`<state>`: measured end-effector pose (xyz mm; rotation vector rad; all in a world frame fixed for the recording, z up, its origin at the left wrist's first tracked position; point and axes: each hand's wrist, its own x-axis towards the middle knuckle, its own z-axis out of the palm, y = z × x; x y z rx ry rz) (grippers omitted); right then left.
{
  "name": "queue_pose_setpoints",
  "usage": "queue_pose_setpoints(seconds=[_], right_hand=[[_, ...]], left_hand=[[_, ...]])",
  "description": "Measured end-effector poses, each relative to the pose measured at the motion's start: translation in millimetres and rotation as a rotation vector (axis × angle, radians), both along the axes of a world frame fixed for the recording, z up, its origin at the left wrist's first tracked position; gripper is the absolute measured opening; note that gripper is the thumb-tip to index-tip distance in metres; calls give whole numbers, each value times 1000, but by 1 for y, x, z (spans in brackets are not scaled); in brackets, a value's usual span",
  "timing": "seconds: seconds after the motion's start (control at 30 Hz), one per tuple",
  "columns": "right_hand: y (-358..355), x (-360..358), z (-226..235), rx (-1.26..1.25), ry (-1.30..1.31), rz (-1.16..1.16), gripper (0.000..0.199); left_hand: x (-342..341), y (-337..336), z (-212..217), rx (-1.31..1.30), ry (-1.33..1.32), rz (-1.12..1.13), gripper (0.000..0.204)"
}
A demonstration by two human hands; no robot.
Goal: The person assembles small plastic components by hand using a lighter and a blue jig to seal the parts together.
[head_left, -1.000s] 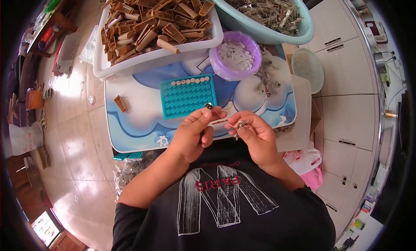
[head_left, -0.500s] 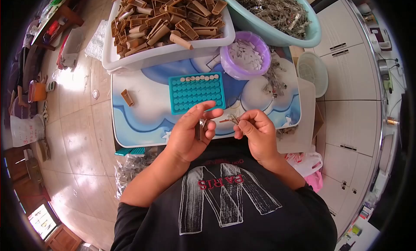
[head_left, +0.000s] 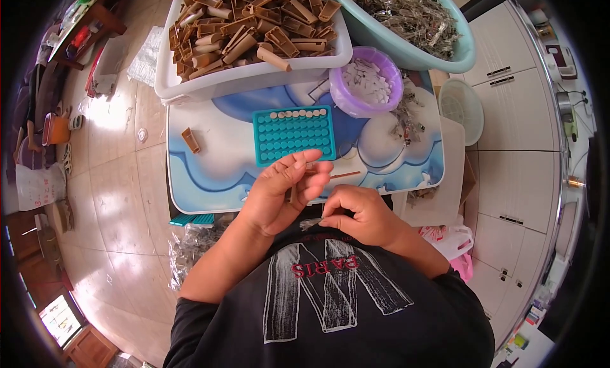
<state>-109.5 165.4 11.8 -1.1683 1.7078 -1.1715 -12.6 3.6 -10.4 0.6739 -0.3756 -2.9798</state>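
Note:
My left hand (head_left: 279, 193) is raised palm up at the table's near edge, fingers curled around something mostly hidden; a bit of brown shows between them. Lower down, my right hand (head_left: 359, 215) is closed in a pinch before my shirt. A small shiny clear piece (head_left: 310, 224) shows at its thumb tip. Just beyond my left fingers is a teal tray (head_left: 294, 138) with rows of round slots, several pale discs along its far row. A thin brown strip (head_left: 346, 175) lies on the table right of my left fingertips.
A white bin (head_left: 254, 77) heaped with brown half-round casings stands at the back. Beside it are a purple-lined bowl (head_left: 365, 82) of white pieces and a pale green basin (head_left: 467, 50) of shiny clear parts. One brown casing (head_left: 190, 141) lies on the table's left.
My right hand has moved down and left, toward my lap, with the shiny clear piece. The left hand stays nearly in place, its fingers slightly more curled. The whole view has shifted slightly.

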Motion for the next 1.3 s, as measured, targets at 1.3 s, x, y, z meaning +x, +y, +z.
queue_pose_setpoints(seconds=[1.3], right_hand=[[-33, -12, -10, -321, 460, -232, 9]], left_hand=[[6, -6, 11, -575, -21, -276, 30]])
